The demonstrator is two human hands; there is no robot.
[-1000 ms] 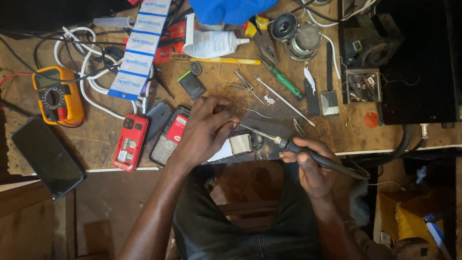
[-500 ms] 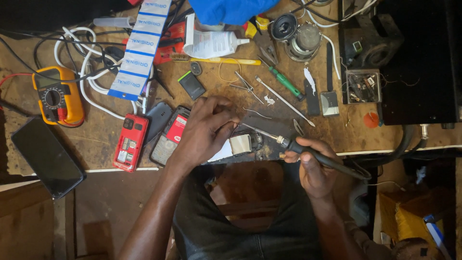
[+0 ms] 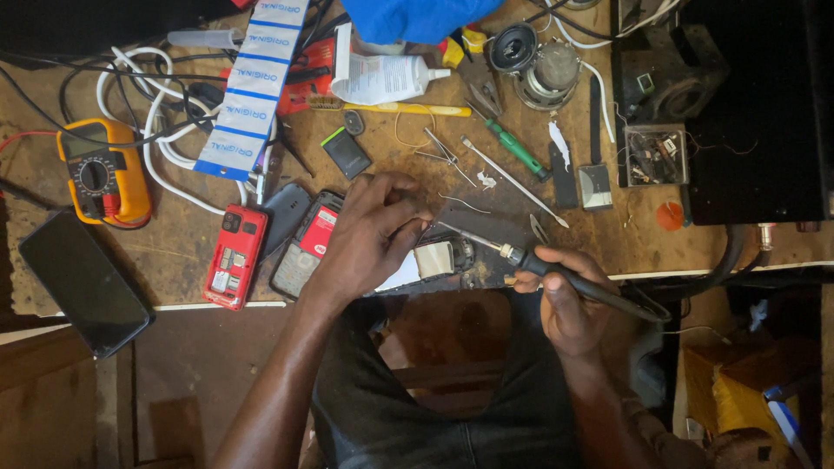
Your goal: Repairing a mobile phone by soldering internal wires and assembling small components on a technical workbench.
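At the near edge of the worn wooden bench [image 3: 174, 260], soldering work on a small opened phone with a pale inner board [image 3: 439, 258] appears to be in hand. The left hand [image 3: 369, 239] lies curled over the phone's left part, fingers bent and pressing down, seemingly pinching something fine at the fingertips; what exactly it grips I cannot tell. The right hand [image 3: 565, 308] is closed in a pen-like grip round the black handle of a slim soldering iron with a metal shaft [image 3: 521, 256], whose tip points left and up towards the phone, close to the left fingertips.

The joint looks in progress rather than finished; the next move would call for a steady tip and a firm hold on the phone.

Both forearms reach up from the lap, wrists low by the bench edge. A red keypad phone [image 3: 233, 256] lies to the left, and a yellow multimeter [image 3: 102, 174] sits nearer the left edge.
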